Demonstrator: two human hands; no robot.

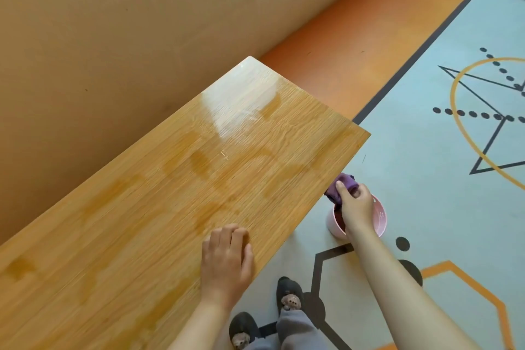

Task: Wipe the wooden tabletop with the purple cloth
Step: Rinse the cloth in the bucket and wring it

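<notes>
Likely trouble: drips, streaks, a tipped bucket

Biggest worry is the tabletop (pixel 170 179). It has darker, damp-looking patches (pixel 201 163), so an over-wet cloth prob. smears more water and leaves streaks. Next, the floor mat (pixel 426 193): a dripping cloth carried over it means puddles by my feet, i.e. slip risk. The pink bucket (pixel 380 217) sits on the mat just beside the tabletop edge, and my forearm could knock it. My right hand (pixel 356 207) is clenched round the purple cloth (pixel 342 183) above the bucket, off the tabletop. My left hand (pixel 227 261) rests on the wood, fingers loosely bent, holding nothing.
</notes>
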